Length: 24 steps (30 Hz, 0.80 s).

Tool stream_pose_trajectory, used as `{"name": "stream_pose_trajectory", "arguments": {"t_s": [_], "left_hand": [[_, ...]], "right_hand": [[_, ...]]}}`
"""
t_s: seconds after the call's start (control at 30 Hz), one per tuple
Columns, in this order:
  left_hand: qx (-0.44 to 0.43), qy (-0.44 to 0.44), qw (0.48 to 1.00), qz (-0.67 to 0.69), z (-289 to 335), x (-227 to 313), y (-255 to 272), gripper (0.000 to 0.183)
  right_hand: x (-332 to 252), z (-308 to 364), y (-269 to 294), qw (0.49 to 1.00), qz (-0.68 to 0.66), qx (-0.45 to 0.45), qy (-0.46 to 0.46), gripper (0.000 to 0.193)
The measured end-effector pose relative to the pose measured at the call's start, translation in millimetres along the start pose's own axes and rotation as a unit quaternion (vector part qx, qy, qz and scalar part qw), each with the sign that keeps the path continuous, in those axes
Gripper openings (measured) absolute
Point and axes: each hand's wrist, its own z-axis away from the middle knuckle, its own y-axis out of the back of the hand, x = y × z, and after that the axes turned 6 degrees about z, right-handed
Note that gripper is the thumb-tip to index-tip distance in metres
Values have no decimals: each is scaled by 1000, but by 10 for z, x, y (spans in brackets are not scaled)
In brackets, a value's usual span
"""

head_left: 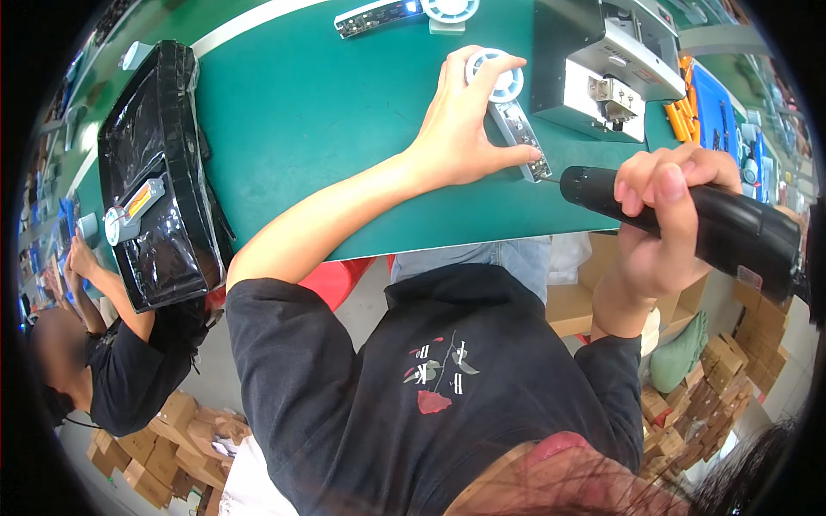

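Note:
My left hand (456, 138) is closed on a small handheld fan (520, 131), gripping its round head and the far end of its handle. The handle's cover is off and a circuit board shows along it. In my right hand (667, 202) is a black electric screwdriver (744, 230), tilted across the table's near right side. Its thin bit points at the handle's end, close to my left thumb; whether it touches there I cannot tell. A second fan (379, 19) with a bare board and a small blue light lies at the far edge of view.
On the green table (292, 120), a grey and black screw feeder (615, 62) stands at the right. Past it are orange handle parts (682, 112) and a blue tray (712, 101). A black-lined tray (172, 249) at the left holds another fan (138, 206). A co-worker (129, 370) sits farther left.

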Motion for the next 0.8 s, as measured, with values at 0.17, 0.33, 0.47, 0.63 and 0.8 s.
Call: {"name": "stream_pose_trajectory", "arguments": {"t_s": [0.17, 0.33, 0.47, 0.63, 0.8], "left_hand": [[7, -8, 1000, 0, -3, -12, -24, 100], [76, -158, 979, -101, 32, -33, -15, 63], [4, -266, 961, -78, 105, 26, 29, 38], [-38, -263, 964, -34, 118, 53, -12, 31], [-71, -272, 959, -23, 140, 30, -34, 22]], "right_hand": [[-29, -6, 14, 1000, -6, 6, -1, 26], [-61, -36, 35, 1000, -14, -2, -2, 25], [-128, -37, 34, 1000, -26, 8, -1, 22], [-165, -45, 74, 999, -37, -8, 7, 18], [-170, -40, 86, 999, -38, -11, 9, 17]]}}
